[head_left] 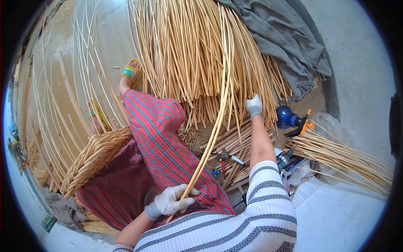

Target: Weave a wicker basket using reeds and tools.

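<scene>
White knit gloves with grey cuffs cover both hands. My left hand (171,202), low in front of my body, is closed round a few long pale wicker rods (207,153). They slant up and away over the large pile of rods (189,50). My right hand (254,105) reaches to the near ends on the right side of that pile. Its fingers are curled in at the rod tips, and the exact grip is partly hidden. Left of my lap, a woven wicker piece (94,155) with a braided edge rests against the red checked cloth (157,126), its long loose rods fanning upward.
Beside my right hand lies a blue spray bottle (287,117) with an orange and black head. Red-handled pruning shears (224,156), a power drill (285,158) and another rod bundle (331,155) lie nearer. Grey cloth (289,42) covers the pile's far right. My foot in a yellow sandal (132,72) is beside the pile.
</scene>
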Motion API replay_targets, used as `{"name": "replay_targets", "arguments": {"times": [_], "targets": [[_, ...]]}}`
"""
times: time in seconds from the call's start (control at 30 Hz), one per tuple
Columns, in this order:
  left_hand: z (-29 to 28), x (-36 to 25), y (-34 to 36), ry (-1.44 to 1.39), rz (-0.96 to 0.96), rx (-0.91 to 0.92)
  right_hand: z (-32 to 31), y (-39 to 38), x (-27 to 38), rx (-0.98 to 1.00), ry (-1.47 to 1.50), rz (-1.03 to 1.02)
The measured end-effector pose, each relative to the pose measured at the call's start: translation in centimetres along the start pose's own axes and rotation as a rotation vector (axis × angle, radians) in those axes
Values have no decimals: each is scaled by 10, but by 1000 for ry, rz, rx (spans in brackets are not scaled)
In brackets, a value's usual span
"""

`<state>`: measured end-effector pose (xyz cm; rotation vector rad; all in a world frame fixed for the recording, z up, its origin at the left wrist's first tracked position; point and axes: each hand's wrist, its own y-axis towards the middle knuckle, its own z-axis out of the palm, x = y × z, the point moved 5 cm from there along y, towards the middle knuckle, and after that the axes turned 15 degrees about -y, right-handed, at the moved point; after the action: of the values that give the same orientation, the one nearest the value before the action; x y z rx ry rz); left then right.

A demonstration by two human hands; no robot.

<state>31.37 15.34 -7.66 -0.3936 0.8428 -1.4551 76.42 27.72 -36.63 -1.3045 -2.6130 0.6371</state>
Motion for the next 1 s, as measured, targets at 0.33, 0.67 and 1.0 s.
{"name": "replay_targets", "arguments": {"times": [0.33, 0.67, 1.0], "targets": [[1, 0, 0, 17, -19, -33, -27, -48, 8, -151, -93, 279], [1, 0, 1, 44, 31, -9, -10, -23, -27, -93, -278, 247], [5, 1, -3, 82, 108, 18, -88, -91, -20, -28, -338, 12]]}}
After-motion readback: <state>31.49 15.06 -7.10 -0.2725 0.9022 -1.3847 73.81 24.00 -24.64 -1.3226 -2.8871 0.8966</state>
